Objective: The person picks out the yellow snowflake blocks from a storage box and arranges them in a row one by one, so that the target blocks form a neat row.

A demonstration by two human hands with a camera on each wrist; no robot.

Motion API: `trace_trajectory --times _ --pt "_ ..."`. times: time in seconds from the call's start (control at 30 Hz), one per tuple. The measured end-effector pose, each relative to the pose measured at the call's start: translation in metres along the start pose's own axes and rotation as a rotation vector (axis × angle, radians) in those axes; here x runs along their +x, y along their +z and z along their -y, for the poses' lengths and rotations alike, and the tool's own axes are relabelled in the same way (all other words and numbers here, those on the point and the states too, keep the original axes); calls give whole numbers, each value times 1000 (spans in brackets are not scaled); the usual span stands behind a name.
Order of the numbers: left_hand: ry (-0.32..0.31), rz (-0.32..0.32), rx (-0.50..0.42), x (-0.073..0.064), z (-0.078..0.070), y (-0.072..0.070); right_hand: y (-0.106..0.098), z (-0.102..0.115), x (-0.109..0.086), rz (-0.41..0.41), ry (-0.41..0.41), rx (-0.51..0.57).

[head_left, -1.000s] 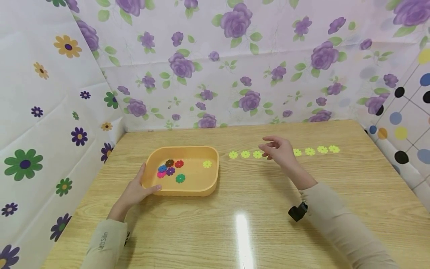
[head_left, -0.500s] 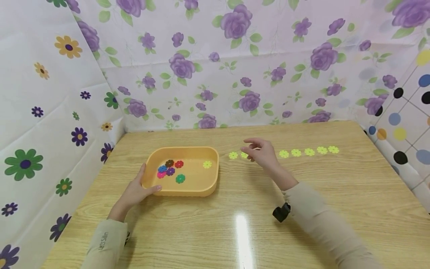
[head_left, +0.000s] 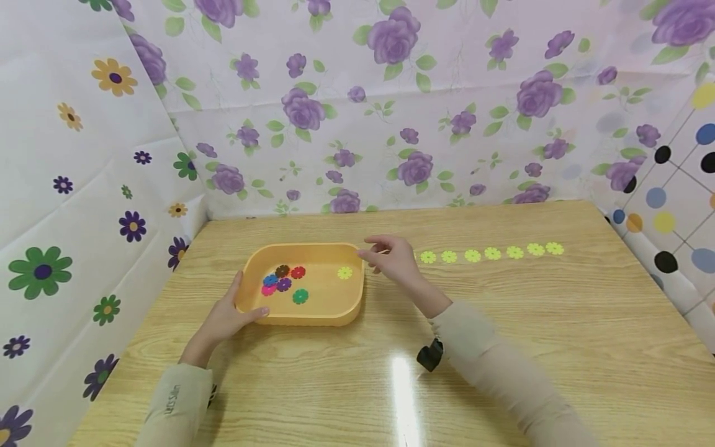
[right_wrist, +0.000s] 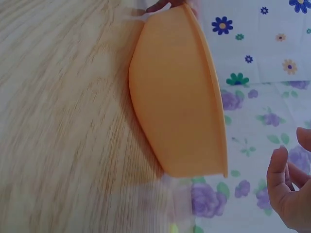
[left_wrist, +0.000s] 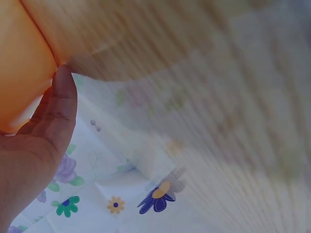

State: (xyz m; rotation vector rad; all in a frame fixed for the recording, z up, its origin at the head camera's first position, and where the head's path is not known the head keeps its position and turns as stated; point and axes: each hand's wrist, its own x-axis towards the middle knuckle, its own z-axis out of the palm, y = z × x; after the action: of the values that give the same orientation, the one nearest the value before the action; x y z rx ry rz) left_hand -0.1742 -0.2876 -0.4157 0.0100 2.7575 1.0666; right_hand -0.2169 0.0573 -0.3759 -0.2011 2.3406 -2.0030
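Observation:
An orange-yellow plastic tray (head_left: 324,303) stands on the table. My left hand (head_left: 223,320) grips its left end, thumb on the front rim and fingers along the side wall; the left wrist view shows those fingers (left_wrist: 63,104) against the wall. Several flower-shaped plastic discs lie inside: a loose cluster with a purple disc (head_left: 283,284) to the left, a green disc (head_left: 300,296) in the middle, a yellow disc (head_left: 344,272) near the right wall. Right at the tray's right rim hovers my right hand (head_left: 393,259), fingers loosely bent, thumb apart, nothing between them.
A row of several yellow discs (head_left: 472,255) runs along the back of the wooden table (head_left: 503,347) to the right of the tray; my right hand hides its near end. Flower-patterned sheets (head_left: 357,124) stand behind and at the left.
My right hand has moved left along the row of yellow discs to the tray's right rim, uncovering discs behind it. The left hand and tray have stayed put.

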Motion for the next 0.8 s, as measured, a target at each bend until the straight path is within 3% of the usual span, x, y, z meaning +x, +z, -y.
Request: trace_trajectory --times 0.2,0.3,0.47,0.63,0.8 --pt "2 -3 2 0 0 0 28 6 0 48 -3 23" --pt "-3 0 1 0 -1 0 44 6 1 56 8 -55" --pt "-7 2 4 0 -1 0 70 5 1 99 98 -181" --pt "-14 2 0 0 0 0 88 1 6 123 234 -153" --pt "-11 -3 2 0 0 0 93 -6 12 104 302 -108"
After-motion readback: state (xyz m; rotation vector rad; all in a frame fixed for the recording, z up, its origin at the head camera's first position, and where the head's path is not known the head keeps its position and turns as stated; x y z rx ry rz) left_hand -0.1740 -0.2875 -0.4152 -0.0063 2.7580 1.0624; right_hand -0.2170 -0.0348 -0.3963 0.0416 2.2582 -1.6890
